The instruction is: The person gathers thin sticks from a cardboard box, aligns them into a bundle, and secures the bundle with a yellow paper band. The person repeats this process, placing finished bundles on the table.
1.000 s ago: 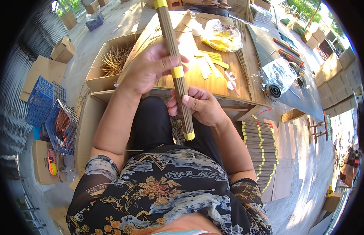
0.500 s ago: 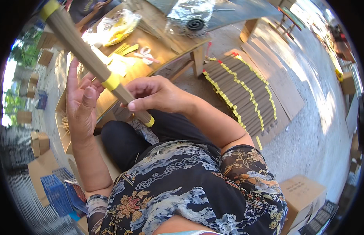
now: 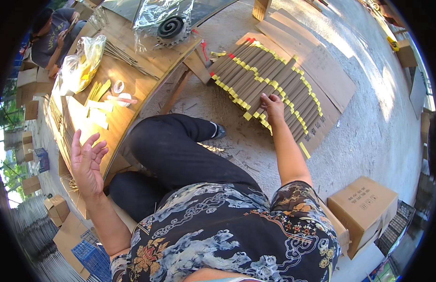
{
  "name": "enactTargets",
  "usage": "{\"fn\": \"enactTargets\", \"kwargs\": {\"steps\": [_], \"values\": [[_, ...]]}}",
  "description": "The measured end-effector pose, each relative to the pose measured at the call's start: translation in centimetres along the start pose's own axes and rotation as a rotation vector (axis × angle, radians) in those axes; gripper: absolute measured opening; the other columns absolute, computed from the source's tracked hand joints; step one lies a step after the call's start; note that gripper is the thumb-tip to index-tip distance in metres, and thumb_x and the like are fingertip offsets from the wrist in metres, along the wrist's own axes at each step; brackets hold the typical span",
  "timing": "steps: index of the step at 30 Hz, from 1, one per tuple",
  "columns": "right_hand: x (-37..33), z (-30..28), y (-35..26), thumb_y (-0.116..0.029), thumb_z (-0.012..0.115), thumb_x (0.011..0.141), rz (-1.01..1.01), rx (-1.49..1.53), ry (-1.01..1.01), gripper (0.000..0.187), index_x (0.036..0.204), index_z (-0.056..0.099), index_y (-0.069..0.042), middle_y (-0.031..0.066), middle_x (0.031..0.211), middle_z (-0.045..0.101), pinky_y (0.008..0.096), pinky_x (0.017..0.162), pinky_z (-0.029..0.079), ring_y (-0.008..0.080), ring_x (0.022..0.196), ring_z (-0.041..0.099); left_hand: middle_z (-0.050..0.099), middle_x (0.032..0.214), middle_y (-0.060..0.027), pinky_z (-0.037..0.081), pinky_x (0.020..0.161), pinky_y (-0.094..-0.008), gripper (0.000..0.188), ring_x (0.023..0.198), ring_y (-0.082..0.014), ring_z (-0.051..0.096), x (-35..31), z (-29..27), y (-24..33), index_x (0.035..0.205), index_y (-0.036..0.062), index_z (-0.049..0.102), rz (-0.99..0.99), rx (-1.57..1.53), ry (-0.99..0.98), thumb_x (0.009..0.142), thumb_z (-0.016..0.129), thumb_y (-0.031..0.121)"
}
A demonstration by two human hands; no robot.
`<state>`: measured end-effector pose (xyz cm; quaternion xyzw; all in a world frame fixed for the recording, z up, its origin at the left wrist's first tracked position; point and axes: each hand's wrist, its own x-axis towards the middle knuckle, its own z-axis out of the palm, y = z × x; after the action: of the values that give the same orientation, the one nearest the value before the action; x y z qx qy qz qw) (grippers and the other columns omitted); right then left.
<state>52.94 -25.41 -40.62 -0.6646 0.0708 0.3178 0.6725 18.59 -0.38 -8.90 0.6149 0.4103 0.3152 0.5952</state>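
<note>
Bundles of yellow-banded brown sticks (image 3: 280,75) are lying at far right on flat brown cardboard (image 3: 328,82), presumably for cleanliness. I'm resting the right hand (image 3: 274,109) half-curled on one, grip unclear from here; the left hand (image 3: 88,167) is hovering, spread and empty.

Stick bundles (image 3: 274,77) lie on a cardboard sheet (image 3: 326,73) (right of the table (image 3: 126,77)).
</note>
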Motion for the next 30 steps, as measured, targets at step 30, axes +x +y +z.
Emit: {"fn": "enactTargets", "kwargs": {"steps": [30], "values": [[21.7, 11.9, 8.1, -0.034, 0.069, 0.068, 0.230, -0.908, 0.208, 0.042, 0.086, 0.063, 0.003, 0.0184, 0.086, 0.064, 0.0347, 0.076, 0.048, 0.0291, 0.088, 0.061, 0.055, 0.104, -0.0172, 0.052, 0.072, -0.0262, 0.048, 0.082, -0.0181, 0.061, 1.6, -10.5, -4.8, 0.131, -0.0013, 0.026, -0.259, 0.205, 0.451, 0.089, 0.047, 0.010]]}}
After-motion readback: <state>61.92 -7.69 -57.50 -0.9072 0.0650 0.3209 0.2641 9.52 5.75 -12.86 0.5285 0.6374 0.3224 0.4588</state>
